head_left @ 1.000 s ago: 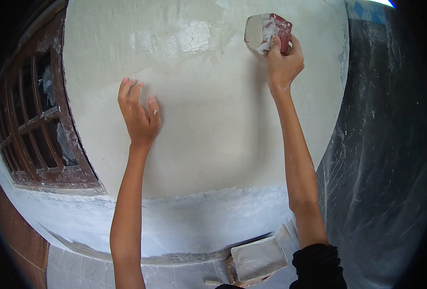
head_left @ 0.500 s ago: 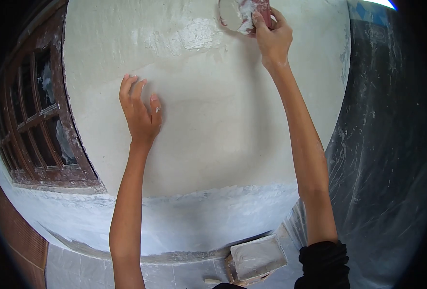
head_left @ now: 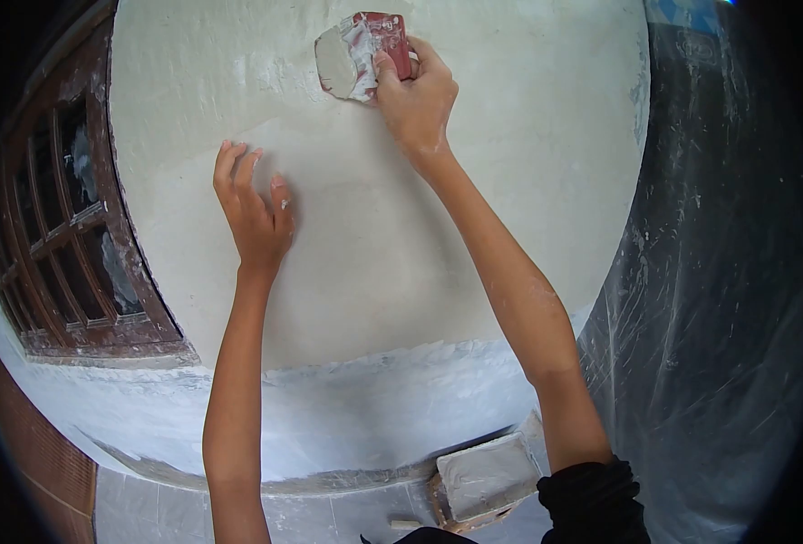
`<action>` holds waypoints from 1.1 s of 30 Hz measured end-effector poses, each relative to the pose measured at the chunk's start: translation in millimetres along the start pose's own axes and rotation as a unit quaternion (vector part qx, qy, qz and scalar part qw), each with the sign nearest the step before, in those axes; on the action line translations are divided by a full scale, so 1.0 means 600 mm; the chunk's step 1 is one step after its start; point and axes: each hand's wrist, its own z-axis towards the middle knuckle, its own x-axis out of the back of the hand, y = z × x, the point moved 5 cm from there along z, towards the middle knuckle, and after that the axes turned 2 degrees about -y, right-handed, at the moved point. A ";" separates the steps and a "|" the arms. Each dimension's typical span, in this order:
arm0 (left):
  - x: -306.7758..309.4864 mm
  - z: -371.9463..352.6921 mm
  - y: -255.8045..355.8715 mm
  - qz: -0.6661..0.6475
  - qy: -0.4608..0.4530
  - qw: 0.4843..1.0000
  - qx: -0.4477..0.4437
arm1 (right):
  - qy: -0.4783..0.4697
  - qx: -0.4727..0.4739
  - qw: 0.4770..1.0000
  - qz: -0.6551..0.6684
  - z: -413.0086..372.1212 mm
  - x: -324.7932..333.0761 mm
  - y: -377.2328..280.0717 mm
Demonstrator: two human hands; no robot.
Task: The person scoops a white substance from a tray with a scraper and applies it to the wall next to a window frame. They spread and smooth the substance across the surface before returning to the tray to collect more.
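My right hand point(head_left: 417, 102) grips a red putty scraper point(head_left: 389, 36), thumb on its near face. Grey-white putty point(head_left: 338, 63) coats the scraper's left part, which lies against the upper area of the plastered wall point(head_left: 356, 263). Lower and to the left, my left hand point(head_left: 258, 213) is raised in front of the wall with its fingers apart and slightly curled. Nothing is in it, and a dab of putty sticks to one finger.
A brown wooden window frame point(head_left: 93, 218) with putty-smeared panes borders the wall on the left. Dark plastic sheeting point(head_left: 710, 299) hangs at the right. Below, a box of putty point(head_left: 488, 476) stands on the grey tiled floor point(head_left: 302, 517).
My right hand has carried the scraper left and slightly down across the upper wall. The left hand stays nearly where it was.
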 end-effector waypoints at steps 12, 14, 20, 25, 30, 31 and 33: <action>-0.004 0.000 0.001 0.017 -0.005 1.000 -0.007 | 0.097 0.005 0.994 0.045 0.031 0.100 -0.018; -0.002 -0.002 0.001 0.015 -0.007 1.000 -0.008 | 0.012 0.026 1.000 0.011 -0.007 0.025 -0.029; -0.002 -0.003 -0.007 -0.001 0.005 1.000 0.000 | 0.077 -0.020 0.995 -0.061 -0.007 0.060 0.022; -0.006 -0.005 -0.004 -0.008 0.009 1.000 0.000 | 0.158 0.000 0.987 0.015 0.033 0.147 0.008; -0.001 -0.006 -0.010 -0.009 0.009 1.000 0.002 | 0.004 -0.010 1.000 0.018 -0.012 0.025 -0.010; -0.001 -0.006 -0.009 -0.019 0.013 1.000 0.005 | -0.009 0.008 1.000 -0.028 -0.020 0.015 -0.003; -0.003 -0.004 -0.007 -0.014 0.010 1.000 -0.001 | 0.013 -0.022 1.000 -0.013 -0.022 0.042 0.017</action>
